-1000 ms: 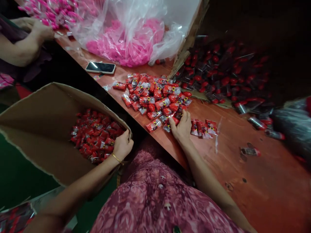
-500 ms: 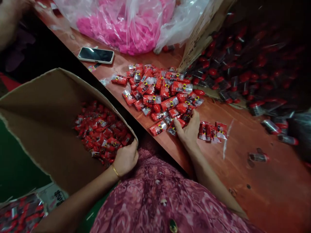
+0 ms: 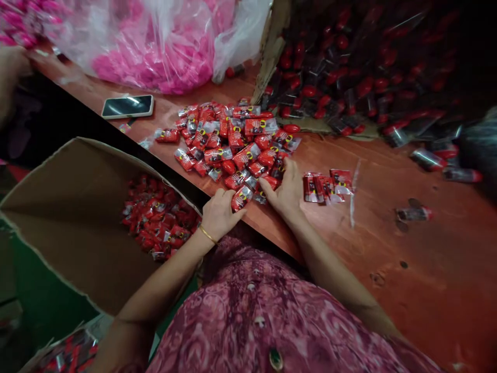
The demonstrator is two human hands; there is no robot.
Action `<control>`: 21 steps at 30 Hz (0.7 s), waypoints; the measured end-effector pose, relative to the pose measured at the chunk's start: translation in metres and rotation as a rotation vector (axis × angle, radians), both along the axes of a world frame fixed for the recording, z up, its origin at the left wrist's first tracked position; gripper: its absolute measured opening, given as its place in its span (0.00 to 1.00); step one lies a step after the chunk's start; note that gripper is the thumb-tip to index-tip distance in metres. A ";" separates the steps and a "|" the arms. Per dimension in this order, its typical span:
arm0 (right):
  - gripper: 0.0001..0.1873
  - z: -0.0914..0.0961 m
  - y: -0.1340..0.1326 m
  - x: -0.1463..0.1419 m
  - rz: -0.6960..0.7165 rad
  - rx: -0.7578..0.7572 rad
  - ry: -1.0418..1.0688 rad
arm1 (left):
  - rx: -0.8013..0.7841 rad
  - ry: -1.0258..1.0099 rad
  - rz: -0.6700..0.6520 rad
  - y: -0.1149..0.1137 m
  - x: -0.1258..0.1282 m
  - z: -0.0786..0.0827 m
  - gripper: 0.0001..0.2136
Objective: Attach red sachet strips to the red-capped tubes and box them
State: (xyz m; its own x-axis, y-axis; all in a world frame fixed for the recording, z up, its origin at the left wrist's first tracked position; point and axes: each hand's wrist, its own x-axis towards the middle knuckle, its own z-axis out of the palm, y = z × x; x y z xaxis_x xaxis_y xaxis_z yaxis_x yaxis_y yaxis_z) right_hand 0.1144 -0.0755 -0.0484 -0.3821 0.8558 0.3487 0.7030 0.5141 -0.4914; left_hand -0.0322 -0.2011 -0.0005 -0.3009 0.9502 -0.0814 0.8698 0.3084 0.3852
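A heap of small red packets [image 3: 233, 140] lies on the reddish wooden table [image 3: 388, 243]. My left hand [image 3: 221, 213] rests at the table's near edge, its fingers closed on one red packet [image 3: 240, 197] at the heap's front. My right hand [image 3: 285, 190] lies on the heap's near right side, fingers curled over packets. A short row of packets [image 3: 328, 186] sits just right of that hand. A cardboard box [image 3: 70, 207] with several red packets [image 3: 159, 217] inside stands below the table edge on my left.
A phone [image 3: 127, 106] lies on the table at the left. A clear bag of pink pieces [image 3: 155, 46] sits behind it. Another carton of red items [image 3: 349, 72] is at the back right. Loose tubes [image 3: 413, 213] lie to the right. Another person's hand [image 3: 11, 65] is far left.
My left hand left the box rim and moved up to the table edge, taking hold of a packet. The right hand stayed on the heap. The view shifted slightly.
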 end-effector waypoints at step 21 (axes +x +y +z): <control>0.48 0.008 0.001 0.000 -0.036 -0.093 0.018 | 0.636 -0.474 0.768 -0.092 -0.063 -0.023 0.21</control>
